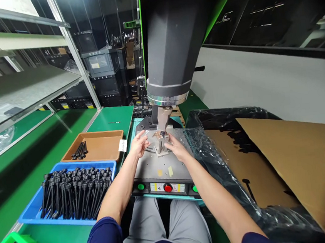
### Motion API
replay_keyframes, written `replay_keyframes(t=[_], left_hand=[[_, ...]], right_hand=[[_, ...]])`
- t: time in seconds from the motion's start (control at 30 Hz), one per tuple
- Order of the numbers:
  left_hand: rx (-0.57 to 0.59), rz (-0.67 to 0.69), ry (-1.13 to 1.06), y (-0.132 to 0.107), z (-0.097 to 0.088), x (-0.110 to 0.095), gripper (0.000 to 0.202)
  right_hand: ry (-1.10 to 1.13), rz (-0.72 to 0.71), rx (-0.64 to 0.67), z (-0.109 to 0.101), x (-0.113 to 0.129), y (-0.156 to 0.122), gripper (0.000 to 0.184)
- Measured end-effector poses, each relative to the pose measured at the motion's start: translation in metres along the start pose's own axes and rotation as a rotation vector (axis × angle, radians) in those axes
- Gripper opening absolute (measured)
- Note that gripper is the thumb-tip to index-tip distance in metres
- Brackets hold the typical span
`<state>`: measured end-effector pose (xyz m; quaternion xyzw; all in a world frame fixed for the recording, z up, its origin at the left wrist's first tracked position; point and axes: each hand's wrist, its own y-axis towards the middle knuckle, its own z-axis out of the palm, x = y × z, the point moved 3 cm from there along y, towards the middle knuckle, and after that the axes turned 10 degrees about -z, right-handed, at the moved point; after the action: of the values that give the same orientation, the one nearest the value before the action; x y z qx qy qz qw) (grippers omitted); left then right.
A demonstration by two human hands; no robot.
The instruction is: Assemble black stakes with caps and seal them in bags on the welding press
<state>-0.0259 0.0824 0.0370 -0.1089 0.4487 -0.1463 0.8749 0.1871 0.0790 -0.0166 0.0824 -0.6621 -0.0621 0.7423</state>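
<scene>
Tray (pixel 33 216) of black rods (pixel 77 192), fingers (pixel 142 139) near fixture (pixel 161 146)

We could read no full wording. On the near panel of the machine base (pixel 150 175), the white-and-yellow label strip (pixel 154 187) around the red button (pixel 168 187) bore what looked to us like a triangular warning sign. White characters on the far-left dark crates (pixel 105 87), and writing on the brown tray (pixel 102 145)'s white tag (pixel 123 145), were too small for us.
</scene>
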Motion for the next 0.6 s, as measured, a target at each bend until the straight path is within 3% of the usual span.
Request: replay_keyframes(t=[0.13,0.2,0.3,0.4,0.6], left_hand=[[-0.025,0.027,0.016,0.003,-0.005,-0.003,0.061],[-0.035,0.04,0.026,0.005,-0.007,-0.005,0.062],[-0.048,0.049,0.05,0.009,-0.01,-0.007,0.063],[-0.039,0.074,0.065,0.011,-0.012,-0.012,0.063],[-0.082,0.116,0.049,0.016,-0.025,-0.024,0.059]], right_hand=[[0.221,0.031,0.114,-0.015,0.001,-0.035,0.099],[0.385,0.028,0.101,-0.018,0.007,-0.042,0.087],[0.567,0.039,-0.084,-0.021,0.018,-0.036,0.052],[0.632,0.085,-0.264,-0.019,0.027,-0.021,0.034],[0.655,0.153,-0.345,-0.009,0.037,-0.008,0.013]])
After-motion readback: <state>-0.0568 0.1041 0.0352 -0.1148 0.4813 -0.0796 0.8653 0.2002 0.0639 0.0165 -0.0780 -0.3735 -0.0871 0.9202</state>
